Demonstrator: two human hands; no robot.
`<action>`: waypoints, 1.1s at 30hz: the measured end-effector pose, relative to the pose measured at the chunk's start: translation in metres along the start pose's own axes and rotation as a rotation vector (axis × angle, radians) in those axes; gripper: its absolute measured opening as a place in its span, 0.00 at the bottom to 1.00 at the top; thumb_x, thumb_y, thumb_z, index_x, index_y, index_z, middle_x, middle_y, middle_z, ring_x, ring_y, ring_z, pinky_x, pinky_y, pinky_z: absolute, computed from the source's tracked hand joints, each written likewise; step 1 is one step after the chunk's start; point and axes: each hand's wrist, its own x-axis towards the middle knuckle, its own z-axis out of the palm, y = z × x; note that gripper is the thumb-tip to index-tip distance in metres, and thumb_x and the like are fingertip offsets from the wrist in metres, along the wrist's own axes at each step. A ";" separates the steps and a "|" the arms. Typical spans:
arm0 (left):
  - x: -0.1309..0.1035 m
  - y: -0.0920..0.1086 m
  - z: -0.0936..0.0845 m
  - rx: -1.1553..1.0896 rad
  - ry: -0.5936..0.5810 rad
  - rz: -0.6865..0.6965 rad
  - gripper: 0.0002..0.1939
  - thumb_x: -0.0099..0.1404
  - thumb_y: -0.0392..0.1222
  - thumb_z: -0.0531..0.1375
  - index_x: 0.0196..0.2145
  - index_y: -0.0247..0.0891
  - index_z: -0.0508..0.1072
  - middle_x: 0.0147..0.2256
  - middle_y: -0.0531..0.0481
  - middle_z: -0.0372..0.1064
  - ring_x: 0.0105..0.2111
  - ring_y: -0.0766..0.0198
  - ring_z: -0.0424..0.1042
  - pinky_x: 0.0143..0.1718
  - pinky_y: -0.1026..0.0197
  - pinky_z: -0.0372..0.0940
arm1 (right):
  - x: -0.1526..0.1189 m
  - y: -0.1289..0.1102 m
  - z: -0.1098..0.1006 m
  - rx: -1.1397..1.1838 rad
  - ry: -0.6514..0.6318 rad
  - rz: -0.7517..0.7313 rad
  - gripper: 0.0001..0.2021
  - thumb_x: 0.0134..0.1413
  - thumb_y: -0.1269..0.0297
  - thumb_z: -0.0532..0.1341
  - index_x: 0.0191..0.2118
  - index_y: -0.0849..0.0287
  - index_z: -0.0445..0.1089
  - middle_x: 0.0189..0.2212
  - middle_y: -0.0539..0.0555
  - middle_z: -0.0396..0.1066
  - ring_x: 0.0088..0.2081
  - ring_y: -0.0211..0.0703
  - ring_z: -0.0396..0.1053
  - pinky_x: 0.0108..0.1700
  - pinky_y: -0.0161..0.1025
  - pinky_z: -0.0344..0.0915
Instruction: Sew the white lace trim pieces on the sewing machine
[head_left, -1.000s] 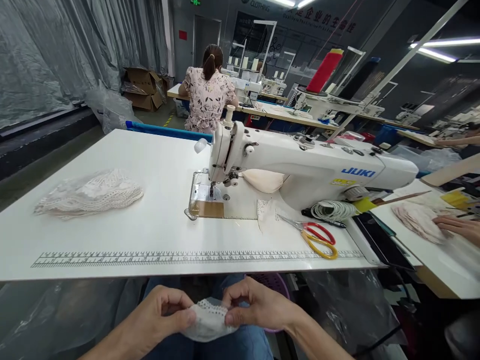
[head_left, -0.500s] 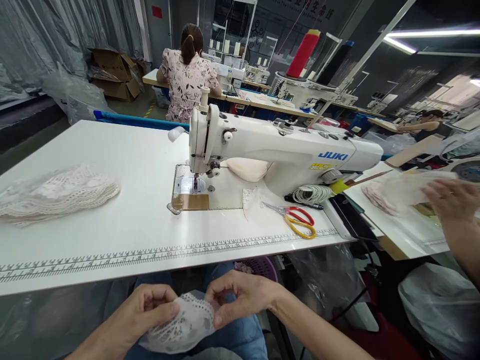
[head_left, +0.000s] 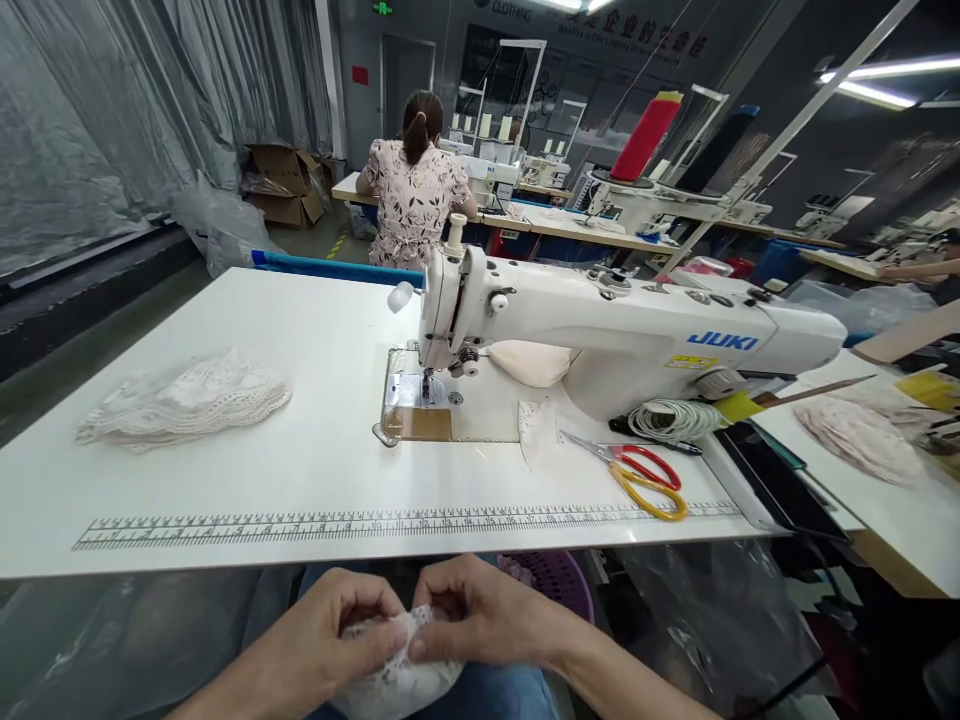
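Over my lap, below the table's front edge, a white lace fabric piece (head_left: 409,685) is pinched between my two hands. My left hand (head_left: 341,635) grips its left side, thumb on top and fingers curled under. My right hand (head_left: 480,620) pinches the edge close beside, the two thumbs almost touching. Part of the lace is hidden behind the fingers. Above them stands a white sewing machine (head_left: 630,325) with its needle over the metal plate. To the left on the table lies a stack of white lace pieces (head_left: 191,400).
Scissors (head_left: 649,480) with red and yellow handles lie on the white table (head_left: 300,480), near a coil of pale cord (head_left: 675,420). A purple basket (head_left: 562,585) sits below the edge. Another person (head_left: 420,190) sits ahead; more lace pieces (head_left: 859,440) lie on the right-hand table.
My hands have come closer together on the lace piece, which is now more bunched. The camera view has shifted left and up, and the other person's hand at right has left the view.
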 end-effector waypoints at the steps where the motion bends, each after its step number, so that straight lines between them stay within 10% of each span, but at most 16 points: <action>1: 0.000 0.001 -0.002 0.016 0.014 0.000 0.20 0.58 0.55 0.59 0.27 0.32 0.74 0.21 0.55 0.60 0.23 0.69 0.53 0.25 0.68 0.50 | 0.002 -0.002 0.002 -0.005 0.016 -0.006 0.21 0.37 0.49 0.70 0.26 0.63 0.66 0.18 0.42 0.57 0.21 0.27 0.52 0.22 0.27 0.49; 7: -0.009 0.001 -0.015 0.000 0.077 -0.003 0.15 0.53 0.48 0.62 0.31 0.31 0.74 0.24 0.53 0.64 0.27 0.65 0.59 0.29 0.67 0.53 | 0.007 -0.018 0.006 -0.041 0.080 -0.054 0.18 0.42 0.53 0.68 0.25 0.62 0.64 0.17 0.43 0.55 0.21 0.28 0.50 0.22 0.28 0.47; 12: 0.000 0.042 -0.046 0.185 0.245 0.007 0.14 0.53 0.48 0.58 0.25 0.32 0.72 0.20 0.56 0.57 0.24 0.67 0.54 0.25 0.67 0.49 | 0.028 -0.039 0.002 -0.052 0.171 -0.131 0.15 0.44 0.57 0.64 0.24 0.60 0.58 0.14 0.41 0.49 0.18 0.27 0.46 0.19 0.28 0.43; 20: 0.117 0.111 -0.120 0.554 0.053 0.101 0.06 0.48 0.39 0.58 0.20 0.34 0.71 0.18 0.56 0.58 0.21 0.69 0.54 0.21 0.67 0.47 | 0.069 -0.049 -0.076 -0.484 0.476 -0.176 0.14 0.55 0.67 0.52 0.20 0.59 0.56 0.16 0.47 0.60 0.17 0.34 0.60 0.20 0.30 0.54; 27: 0.163 0.109 -0.120 0.655 -0.016 0.084 0.05 0.48 0.36 0.56 0.20 0.36 0.71 0.18 0.58 0.58 0.20 0.69 0.57 0.19 0.68 0.49 | 0.052 -0.047 -0.124 -1.277 0.545 -0.889 0.11 0.65 0.70 0.47 0.45 0.61 0.65 0.40 0.56 0.71 0.34 0.38 0.69 0.29 0.32 0.61; 33: 0.171 0.104 -0.124 0.814 0.001 0.160 0.04 0.49 0.38 0.59 0.26 0.38 0.72 0.22 0.57 0.66 0.24 0.65 0.66 0.20 0.68 0.54 | 0.072 -0.046 -0.125 -1.455 0.643 -1.106 0.11 0.62 0.77 0.51 0.36 0.62 0.70 0.34 0.48 0.75 0.25 0.35 0.66 0.20 0.33 0.55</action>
